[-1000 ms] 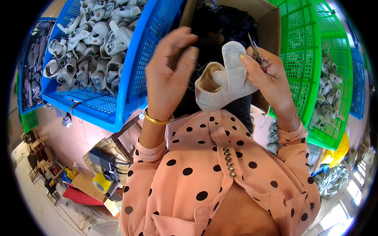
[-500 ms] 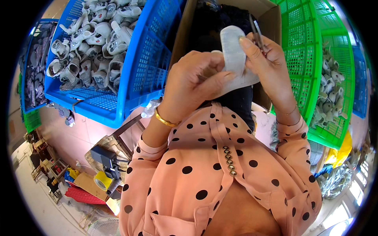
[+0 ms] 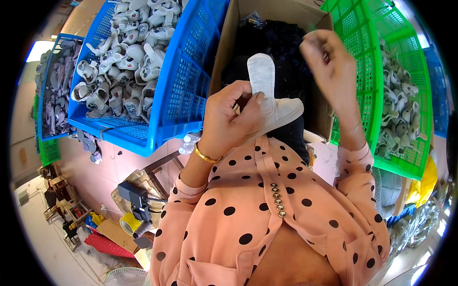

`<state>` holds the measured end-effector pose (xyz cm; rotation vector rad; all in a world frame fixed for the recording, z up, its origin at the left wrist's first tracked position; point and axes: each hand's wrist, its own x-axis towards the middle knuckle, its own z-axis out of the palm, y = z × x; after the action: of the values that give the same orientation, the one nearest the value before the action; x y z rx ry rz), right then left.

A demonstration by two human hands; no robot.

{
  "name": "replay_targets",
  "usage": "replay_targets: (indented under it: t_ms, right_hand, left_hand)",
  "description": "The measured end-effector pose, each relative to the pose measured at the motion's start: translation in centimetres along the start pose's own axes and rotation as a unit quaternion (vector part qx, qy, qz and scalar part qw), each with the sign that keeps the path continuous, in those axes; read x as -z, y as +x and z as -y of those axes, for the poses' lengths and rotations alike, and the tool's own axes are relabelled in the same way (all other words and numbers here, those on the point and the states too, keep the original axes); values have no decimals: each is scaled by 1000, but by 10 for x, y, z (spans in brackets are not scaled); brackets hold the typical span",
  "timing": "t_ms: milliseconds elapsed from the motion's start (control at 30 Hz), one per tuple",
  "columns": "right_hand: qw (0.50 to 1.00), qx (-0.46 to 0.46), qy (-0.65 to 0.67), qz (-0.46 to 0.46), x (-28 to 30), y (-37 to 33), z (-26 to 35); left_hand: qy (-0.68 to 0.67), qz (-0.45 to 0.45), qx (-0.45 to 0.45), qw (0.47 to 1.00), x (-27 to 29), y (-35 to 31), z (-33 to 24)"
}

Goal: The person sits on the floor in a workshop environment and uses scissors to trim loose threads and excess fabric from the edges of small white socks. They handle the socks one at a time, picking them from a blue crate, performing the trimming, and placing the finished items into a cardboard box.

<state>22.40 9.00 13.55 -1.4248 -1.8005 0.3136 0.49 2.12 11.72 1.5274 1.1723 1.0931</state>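
Above my lap, my left hand [image 3: 236,112] pinches a small pale grey cloth shoe [image 3: 286,110] between thumb and fingers. The shoe's rounded end points right, and its long, round-tipped flap [image 3: 261,74] stands straight up past my thumb. Off to the right and higher, clear of the shoe, my right hand [image 3: 334,69] is curled and blurred by motion. A bit of dark red handle [image 3: 326,57] shows among its fingers, from the small snips seen there earlier; their blades are smeared.
A cardboard box [image 3: 327,24] holding dark material stands in front of me. To the left, a blue plastic basket [image 3: 179,86] is heaped with small pale shoes [image 3: 126,64]. Green baskets [image 3: 360,71] stand at right, with more pale pieces [image 3: 398,105]. A yellow tape roll [image 3: 129,223] lies lower left.
My right hand has let go of the shoe and swung up and right, away from it. My left hand keeps the shoe, whose flap now stands further left and lower.
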Motion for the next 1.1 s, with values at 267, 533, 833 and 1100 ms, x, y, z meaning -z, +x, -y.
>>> replay_targets:
  t_ms: [267,533,833,1100]
  right_hand:
    - [994,23,-83,-70,12,-16,-21]
    - [982,-83,158,62,27,-74,19]
    - [944,-169,275,62,10,-72,-7]
    - [809,-327,466,144,11,-43,-44]
  left_hand:
    - [-7,-10,-38,999,-7,-25,-11]
    - [-100,-35,-24,994,-1,-12,-10]
    - [-141,-25,-32,989,-26,27,4]
    - [276,-5,-425,862,-50,34,11]
